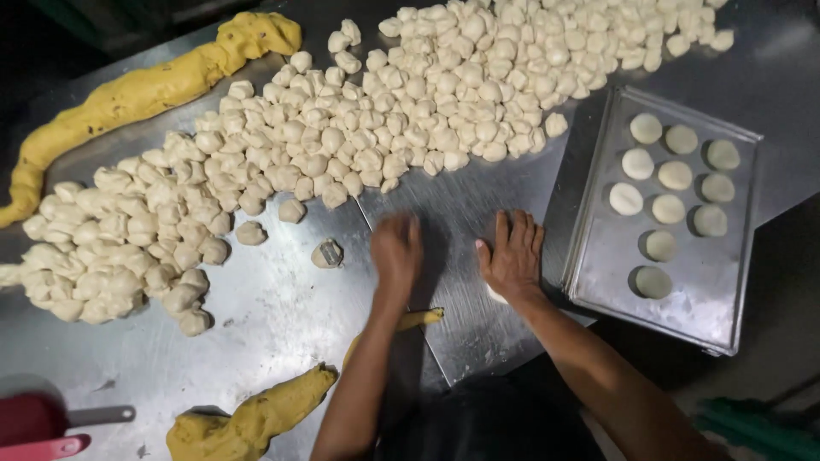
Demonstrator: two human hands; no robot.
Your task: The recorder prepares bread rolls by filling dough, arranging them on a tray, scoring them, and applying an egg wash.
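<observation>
Pressed flat, palm down and fingers spread, on the steel table (282, 316): the right hand (512, 256), with only a pale sliver of a dough piece (496, 295) peeking out at the heel of the palm, the rest hidden beneath. Blurred beside it, the left hand (396, 249), fingers loosely open over the table; impossible to tell whether anything lies under it. Half-hidden behind the left forearm, a thin yellow dough strip (418, 319). Just right of the hands, a metal tray (726, 299) bearing nine flattened white rounds (669, 208). Across the top and left, a wide heap of small white dough lumps (342, 137), two loose lumps (327, 253) lying nearer. At far left, a long yellow dough roll (128, 94); at bottom, a second yellow mass (248, 418). Cut off at the bottom-left corner, red-handled utensils (43, 431), not identifiable.
</observation>
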